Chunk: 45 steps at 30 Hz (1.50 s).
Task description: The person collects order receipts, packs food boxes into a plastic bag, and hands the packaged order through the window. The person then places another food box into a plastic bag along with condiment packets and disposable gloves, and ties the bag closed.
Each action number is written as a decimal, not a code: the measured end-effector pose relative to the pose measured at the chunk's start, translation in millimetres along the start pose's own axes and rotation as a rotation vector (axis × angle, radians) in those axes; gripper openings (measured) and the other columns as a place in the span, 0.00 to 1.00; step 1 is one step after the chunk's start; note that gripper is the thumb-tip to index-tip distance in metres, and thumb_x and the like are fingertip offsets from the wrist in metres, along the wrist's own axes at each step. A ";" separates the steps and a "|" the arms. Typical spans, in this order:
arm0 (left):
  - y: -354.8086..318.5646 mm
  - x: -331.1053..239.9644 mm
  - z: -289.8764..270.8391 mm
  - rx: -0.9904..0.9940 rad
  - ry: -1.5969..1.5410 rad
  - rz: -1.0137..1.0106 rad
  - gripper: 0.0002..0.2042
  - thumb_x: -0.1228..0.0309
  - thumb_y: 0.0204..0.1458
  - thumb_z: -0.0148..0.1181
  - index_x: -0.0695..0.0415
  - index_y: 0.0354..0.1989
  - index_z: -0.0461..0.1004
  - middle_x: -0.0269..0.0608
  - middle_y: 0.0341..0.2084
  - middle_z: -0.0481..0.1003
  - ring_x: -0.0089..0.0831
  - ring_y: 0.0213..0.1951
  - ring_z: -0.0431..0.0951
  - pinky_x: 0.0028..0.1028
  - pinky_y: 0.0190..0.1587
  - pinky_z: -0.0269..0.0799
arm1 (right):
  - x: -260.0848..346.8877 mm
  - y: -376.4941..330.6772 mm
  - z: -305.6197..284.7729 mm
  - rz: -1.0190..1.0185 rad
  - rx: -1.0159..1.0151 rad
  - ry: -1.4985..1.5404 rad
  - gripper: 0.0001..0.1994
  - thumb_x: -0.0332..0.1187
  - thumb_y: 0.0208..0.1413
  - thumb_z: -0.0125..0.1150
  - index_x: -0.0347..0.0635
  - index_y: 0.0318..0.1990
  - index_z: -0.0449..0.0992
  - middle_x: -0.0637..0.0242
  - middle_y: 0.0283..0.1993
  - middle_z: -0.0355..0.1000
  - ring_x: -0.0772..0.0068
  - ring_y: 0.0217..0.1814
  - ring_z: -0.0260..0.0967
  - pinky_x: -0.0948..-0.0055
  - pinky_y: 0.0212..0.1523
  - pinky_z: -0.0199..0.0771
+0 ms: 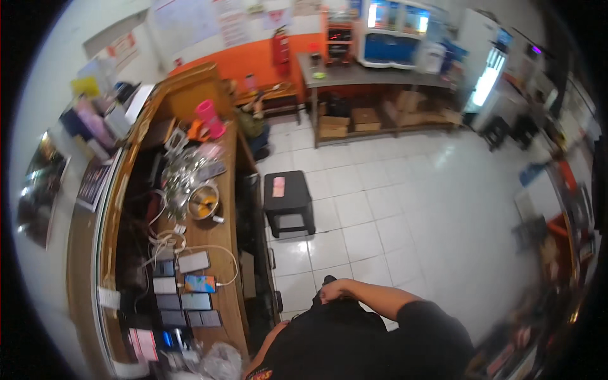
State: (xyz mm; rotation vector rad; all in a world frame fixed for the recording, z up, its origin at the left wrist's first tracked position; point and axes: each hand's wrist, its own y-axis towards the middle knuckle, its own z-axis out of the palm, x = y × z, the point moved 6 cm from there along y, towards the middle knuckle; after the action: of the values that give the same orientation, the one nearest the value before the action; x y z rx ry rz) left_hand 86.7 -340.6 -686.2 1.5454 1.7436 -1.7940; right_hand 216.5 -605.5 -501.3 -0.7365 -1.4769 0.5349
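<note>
The floor [405, 209] is laid in glossy white square tiles that reflect overhead light. An orange-and-white wall [253, 54] runs along the far side and carries posters and a red fire extinguisher [280, 45]. A metal table [373, 79] stands against it, with cardboard boxes [351, 120] beneath. A black stool [288, 201] stands beside a long wooden counter [218, 240]. The right side is blurred; it possibly holds a lit refrigerator [487, 79].
</note>
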 end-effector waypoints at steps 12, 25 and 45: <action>42.1 -124.3 68.5 0.077 -0.193 -0.284 0.19 0.60 0.53 0.59 0.61 0.48 0.77 0.47 0.42 0.79 0.39 0.45 0.79 0.35 0.52 0.71 | -92.8 -54.4 -82.5 0.060 0.353 0.315 0.06 0.31 0.49 0.61 0.46 0.24 0.72 0.77 0.16 0.60 0.82 0.15 0.54 0.75 0.16 0.52; 72.2 -174.5 79.9 0.041 -0.150 -0.251 0.19 0.61 0.52 0.57 0.60 0.49 0.77 0.50 0.45 0.78 0.41 0.47 0.78 0.37 0.52 0.70 | -99.4 35.9 -35.7 -0.086 0.191 -0.105 0.15 0.40 0.51 0.66 0.44 0.43 0.81 0.72 0.37 0.78 0.77 0.38 0.72 0.67 0.39 0.74; -154.6 -43.1 91.6 -0.063 -0.146 -0.320 0.20 0.61 0.52 0.55 0.60 0.49 0.77 0.53 0.50 0.76 0.46 0.50 0.76 0.41 0.53 0.68 | -38.7 144.7 76.5 -0.384 0.382 -0.296 0.14 0.33 0.60 0.52 0.34 0.48 0.77 0.63 0.43 0.78 0.68 0.45 0.72 0.69 0.48 0.70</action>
State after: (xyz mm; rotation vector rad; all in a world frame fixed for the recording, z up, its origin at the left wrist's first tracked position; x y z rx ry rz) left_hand -56.2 -393.3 -581.5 1.1300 2.0435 -1.9131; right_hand 155.6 -526.5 -636.7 -0.0688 -1.6735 0.6219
